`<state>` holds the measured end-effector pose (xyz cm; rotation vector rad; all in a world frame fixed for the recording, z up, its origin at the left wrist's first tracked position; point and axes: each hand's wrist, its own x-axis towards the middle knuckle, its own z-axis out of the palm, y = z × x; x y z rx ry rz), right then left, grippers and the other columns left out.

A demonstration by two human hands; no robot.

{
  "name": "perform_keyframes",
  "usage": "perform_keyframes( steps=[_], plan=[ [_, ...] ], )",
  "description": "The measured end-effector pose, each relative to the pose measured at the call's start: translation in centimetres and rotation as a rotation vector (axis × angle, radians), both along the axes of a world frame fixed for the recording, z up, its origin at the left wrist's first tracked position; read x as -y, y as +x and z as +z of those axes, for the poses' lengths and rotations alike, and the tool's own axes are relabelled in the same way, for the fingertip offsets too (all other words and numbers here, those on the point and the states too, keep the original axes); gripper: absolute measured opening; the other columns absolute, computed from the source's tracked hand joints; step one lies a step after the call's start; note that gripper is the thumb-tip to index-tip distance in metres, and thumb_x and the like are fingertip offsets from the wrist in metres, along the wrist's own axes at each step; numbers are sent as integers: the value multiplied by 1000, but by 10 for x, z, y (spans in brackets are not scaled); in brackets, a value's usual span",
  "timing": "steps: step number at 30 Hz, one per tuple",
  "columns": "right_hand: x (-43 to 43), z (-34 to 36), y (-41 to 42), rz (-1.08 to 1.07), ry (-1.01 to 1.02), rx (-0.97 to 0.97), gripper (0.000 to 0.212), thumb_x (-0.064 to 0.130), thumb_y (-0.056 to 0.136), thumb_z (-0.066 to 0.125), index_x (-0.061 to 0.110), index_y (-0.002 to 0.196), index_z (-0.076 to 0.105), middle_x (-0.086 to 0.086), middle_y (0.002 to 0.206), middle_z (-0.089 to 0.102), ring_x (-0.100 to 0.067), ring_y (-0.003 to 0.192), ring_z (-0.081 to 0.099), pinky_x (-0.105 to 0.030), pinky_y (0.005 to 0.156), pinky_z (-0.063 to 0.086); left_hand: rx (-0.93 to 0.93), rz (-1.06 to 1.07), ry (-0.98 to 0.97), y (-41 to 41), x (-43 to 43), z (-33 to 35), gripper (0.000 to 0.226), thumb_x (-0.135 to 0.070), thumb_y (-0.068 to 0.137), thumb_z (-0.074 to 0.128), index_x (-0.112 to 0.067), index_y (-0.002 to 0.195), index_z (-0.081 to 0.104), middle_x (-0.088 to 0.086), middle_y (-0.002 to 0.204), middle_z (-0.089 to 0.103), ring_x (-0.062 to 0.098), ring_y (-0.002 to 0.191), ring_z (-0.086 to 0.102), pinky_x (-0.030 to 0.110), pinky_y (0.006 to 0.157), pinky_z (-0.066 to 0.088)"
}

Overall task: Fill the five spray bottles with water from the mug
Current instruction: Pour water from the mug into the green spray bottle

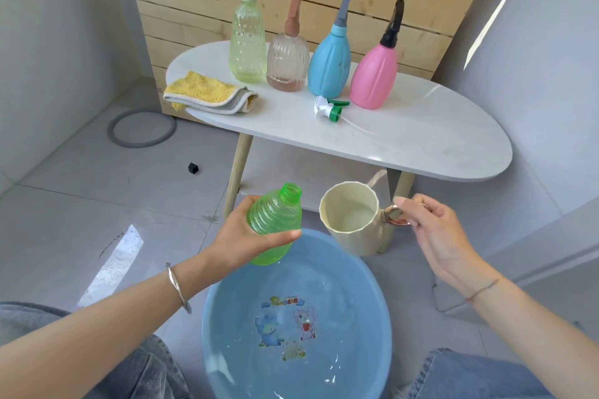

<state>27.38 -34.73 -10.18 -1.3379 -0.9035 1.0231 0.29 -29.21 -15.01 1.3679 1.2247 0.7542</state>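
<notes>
Item: green bottle (274, 223), uncapped, over the basin (227, 308); my left hand (240, 238) wraps its body, neck tilted toward 1 o'clock.
Item: mug (351, 219), at 3 o'clock of the neck, just beside; my right hand (436, 236) pinches its handle.

1. We see a white oval table (421, 139) on pale wooden legs (238, 168).
2. Behind the table we find a wooden plank wall (194, 10).
3. Under the table we see grey floor tiles (81, 197), with a sunlit patch (113, 266) to its left.

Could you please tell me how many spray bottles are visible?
5: pale green bottle, brown bottle, blue bottle and pink bottle stand on the table; the left hand holds the uncapped green bottle.
</notes>
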Motion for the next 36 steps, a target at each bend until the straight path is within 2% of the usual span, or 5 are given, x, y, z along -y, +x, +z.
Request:
perform_keyframes(
  steps=[4,19,26,33,36],
  plan=[
    [6,28,-6,40,89,-35,51,47,47,87,25,48,41,11,49,37,-7,56,44,-28,74,32,-5,-48,21,4,6,-2,59,-30,60,90,-28,108,56,-10,97,67,-13,78,62,5,65,47],
    [6,49,-6,-8,157,166,34,-2,86,59,11,62,40,10,44,49,-1,53,53,-18,68,38,-58,-184,82,7,15,-18,73,-46,51,95,-31,111,57,-8,101,68,0,92,64,10,77,47],
    [4,44,-10,11,118,265,48,6,80,70,23,45,42,13,44,37,-23,70,46,-20,61,36,-53,-199,90,8,15,-21,82,-60,43,85,-31,114,56,-10,103,68,3,98,64,19,87,50],
    [7,51,-16,9,60,340,37,33,59,79,18,46,49,-24,64,55,-27,72,50,-27,66,38,-56,-230,67,7,17,-28,82,-59,42,86,-29,112,55,-8,100,68,6,92,65,26,86,53],
    [8,52,-17,15,55,373,66,55,45,86,6,54,43,-43,68,47,-27,72,47,-32,73,36,-94,-231,58,6,17,-34,82,-62,41,85,-34,111,54,-10,100,67,7,94,65,29,89,53]
  ],
)
